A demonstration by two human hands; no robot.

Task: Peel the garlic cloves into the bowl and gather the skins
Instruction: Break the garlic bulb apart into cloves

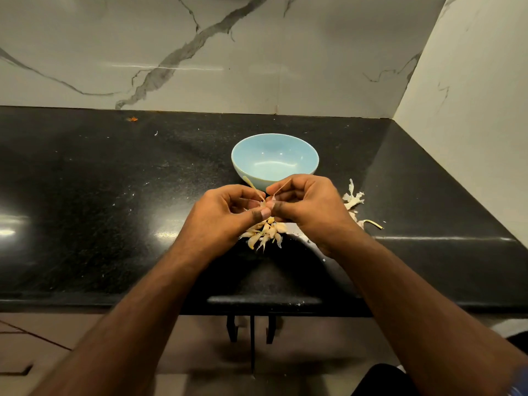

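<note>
Both hands, left [225, 215] and right [307, 207], pinched one garlic clove [267, 202] above the unpeeled pile [264, 232], stripping skin. Bowl [310, 155] sat empty; next, probably drop the clove in.

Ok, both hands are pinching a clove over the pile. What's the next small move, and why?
Probably keep pulling the skin strips apart until the clove comes free, then drop it in the blue bowl. The left hand and right hand both pinch it, thin strips stick up, and the bowl looks empty.
</note>
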